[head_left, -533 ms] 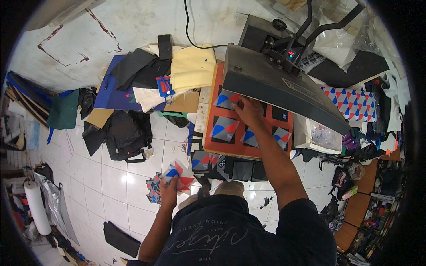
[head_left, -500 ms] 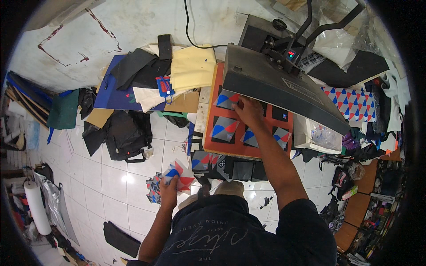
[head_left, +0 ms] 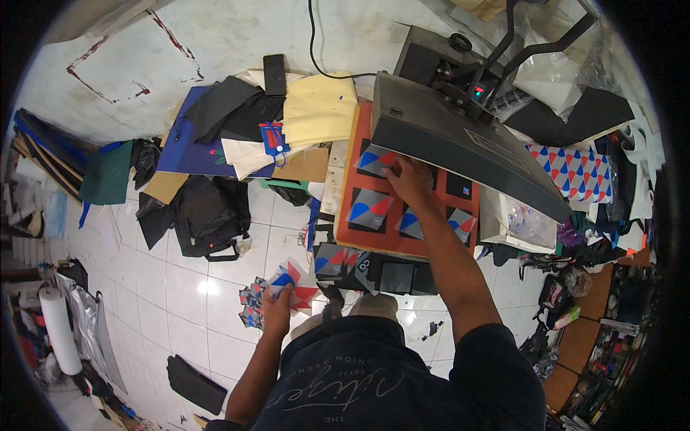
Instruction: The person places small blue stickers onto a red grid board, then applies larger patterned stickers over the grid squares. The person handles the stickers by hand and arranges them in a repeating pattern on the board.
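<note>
My right hand reaches under the raised top plate of a heat press. Its thumb and fingers are closed at the right edge of a grey, blue and red transfer sheet, which lies on a black piece on the orange-red press bed. Nearer me on the bed are more black pieces with such sheets, among them a front-left transfer sheet. A bare black piece lies at the right, and my hand hides part of the bed. Low at the left, my left hand grips a fanned bunch of transfer sheets.
Black pieces and printed sheets lie along the bed's front edge. Left of the press are yellow cloth, a phone and dark fabric. A black backpack and a small printed pile are lower down.
The whole view has shifted slightly, moving the press a little to the right. My right hand stays at the same sheet, and my left hand still holds its bunch.
</note>
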{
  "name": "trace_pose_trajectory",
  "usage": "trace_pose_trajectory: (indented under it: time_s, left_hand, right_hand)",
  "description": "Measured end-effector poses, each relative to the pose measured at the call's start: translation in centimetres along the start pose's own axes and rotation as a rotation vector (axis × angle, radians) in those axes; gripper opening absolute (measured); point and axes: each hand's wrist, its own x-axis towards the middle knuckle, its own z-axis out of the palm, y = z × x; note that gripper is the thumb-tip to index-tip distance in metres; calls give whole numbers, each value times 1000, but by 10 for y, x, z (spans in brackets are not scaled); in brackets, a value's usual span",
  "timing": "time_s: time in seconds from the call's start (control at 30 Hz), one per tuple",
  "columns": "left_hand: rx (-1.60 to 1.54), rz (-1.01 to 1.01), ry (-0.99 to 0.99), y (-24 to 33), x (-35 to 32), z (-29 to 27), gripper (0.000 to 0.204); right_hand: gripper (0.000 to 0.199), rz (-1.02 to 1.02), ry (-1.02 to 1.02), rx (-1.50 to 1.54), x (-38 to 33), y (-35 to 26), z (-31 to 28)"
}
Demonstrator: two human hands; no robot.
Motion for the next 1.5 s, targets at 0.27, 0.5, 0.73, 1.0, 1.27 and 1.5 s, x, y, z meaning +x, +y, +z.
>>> trace_pose_trajectory:
  time_s: [0.27,0.5,0.73,1.0,1.27,1.5]
  left_hand:
    - [-27,0,2,-4,1,-1,28]
    - [-47,-1,-24,-2,2,1,29]
    - [36,-16,4,8,-4,4,32]
    - [-48,8,15,-6,1,-1,24]
    - [-45,0,50,9,-6,6,18]
    - [8,20,-17,-1,-1,-1,28]
  right_hand:
    - [53,-2,-53,6,0,-1,-1]
    - [51,-15,-52,38,1,-1,-1]
    - [51,-23,-52,30,1,-1,-2]
    - [50,-2,-111,46,3,-4,-6]
    - [43,-61,36,30,3,0,3]
    - [22,-106,253,11,5,41,20]
